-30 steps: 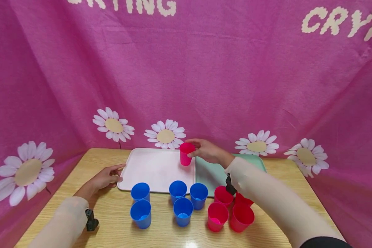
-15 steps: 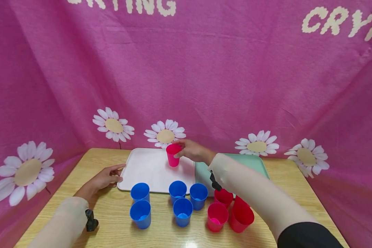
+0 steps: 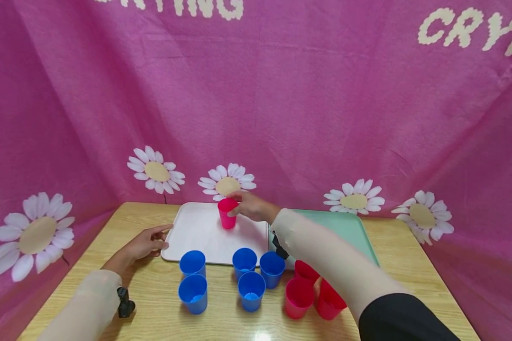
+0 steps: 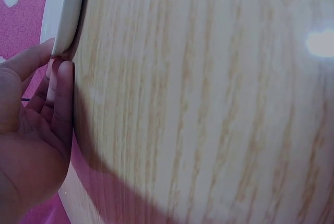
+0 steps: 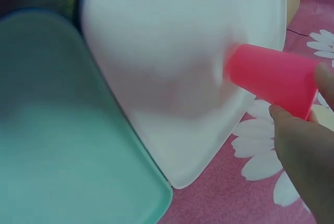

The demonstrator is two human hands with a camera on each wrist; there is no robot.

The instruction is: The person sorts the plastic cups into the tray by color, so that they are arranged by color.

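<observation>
My right hand grips a red cup near its rim, thumb on the near side. Upright over the middle of the white tray, the cup has its base at or just above the surface; I cannot tell if they touch. The right wrist view shows the cup with thumb and fingers round its rim end. At the tray's left edge, my left hand pinches the rim. In the left wrist view, its fingers curl under the rim while another digit lies against it.
A green tray adjoins the white one on the right, partly covered by the right forearm. Several blue cups stand in front of the white tray. More red cups stand at the front right, some hidden by the sleeve. A pink cloth hangs behind.
My right hand has carried the red cup leftward, from the white tray's right edge to its middle, and slightly lower. The left hand has stayed at the tray's left edge.
</observation>
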